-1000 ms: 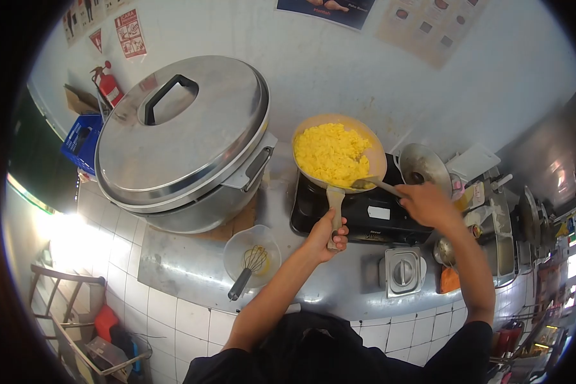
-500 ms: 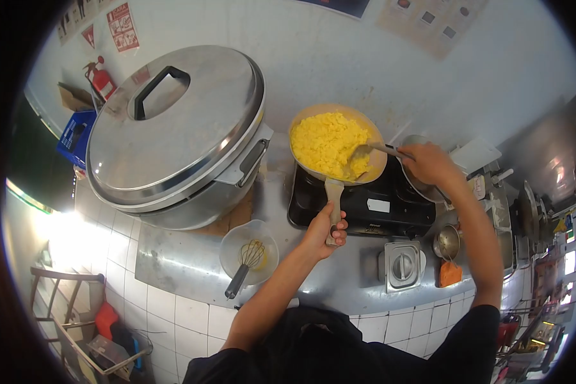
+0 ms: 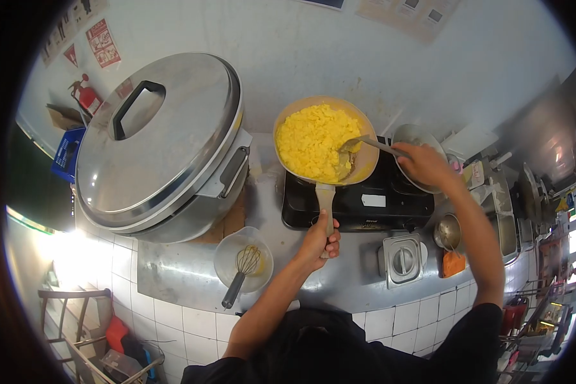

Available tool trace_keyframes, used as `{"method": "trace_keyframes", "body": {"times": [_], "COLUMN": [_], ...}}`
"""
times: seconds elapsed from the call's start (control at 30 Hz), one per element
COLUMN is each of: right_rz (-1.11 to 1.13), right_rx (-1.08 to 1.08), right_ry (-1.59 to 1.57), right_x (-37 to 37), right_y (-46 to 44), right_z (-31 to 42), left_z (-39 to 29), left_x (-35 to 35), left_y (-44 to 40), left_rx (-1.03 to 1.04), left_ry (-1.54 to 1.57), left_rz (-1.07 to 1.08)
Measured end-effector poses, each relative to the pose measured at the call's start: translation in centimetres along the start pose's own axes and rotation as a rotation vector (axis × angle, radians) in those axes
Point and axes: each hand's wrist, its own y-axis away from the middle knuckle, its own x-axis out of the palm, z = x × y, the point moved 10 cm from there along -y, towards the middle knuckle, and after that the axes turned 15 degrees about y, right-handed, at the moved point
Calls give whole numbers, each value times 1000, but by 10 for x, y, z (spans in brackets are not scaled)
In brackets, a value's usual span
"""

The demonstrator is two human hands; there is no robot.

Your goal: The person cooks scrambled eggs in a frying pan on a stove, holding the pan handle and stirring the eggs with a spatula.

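Note:
My left hand [image 3: 320,242] is wrapped round the beige handle of a frying pan [image 3: 369,168], which sits over the left side of a black gas stove [image 3: 358,214]. Yellow scrambled egg [image 3: 313,137] fills much of the pan, heaped toward the left and back. In my right hand [image 3: 424,168] is the handle of a spatula [image 3: 365,139]. Its head rests in the egg at the pan's right side, partly hidden by it. Behind my right hand, a metal pan [image 3: 416,134] stands on the stove's right side.
A big lidded metal cooker [image 3: 166,141] stands left of the stove. Nearer me, a clear bowl [image 3: 224,256] holds a whisk [image 3: 242,272]. On the right are a lidded steel container [image 3: 403,259], a small metal bowl [image 3: 448,230] and an orange packet [image 3: 453,263].
More of the pan's bare bottom shows at the right, with the egg pushed left and back. The spatula has shifted slightly within the pan. The whole view has tilted a little.

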Motion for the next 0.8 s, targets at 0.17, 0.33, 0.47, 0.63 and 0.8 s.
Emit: {"method": "trace_keyframes", "body": {"times": [0.17, 0.33, 0.47, 0.63, 0.8], "right_rz": [443, 359, 178, 111, 48], "right_rx": [-87, 57, 286, 339, 160], "right_ry": [-194, -342, -403, -351, -228], "right_x": [-16, 20, 37, 57, -7], "right_y": [12, 22, 3, -24, -1], "right_z": [20, 75, 94, 59, 16], "left_z": [0, 1, 0, -9, -20], "left_x": [1, -2, -3, 3, 16], "left_y": [2, 2, 3, 4, 7], "left_rx": [-19, -9, -6, 5, -6], "left_ry": [27, -8, -31, -18, 57], "left_rz": [-13, -26, -50, -29, -30]}}
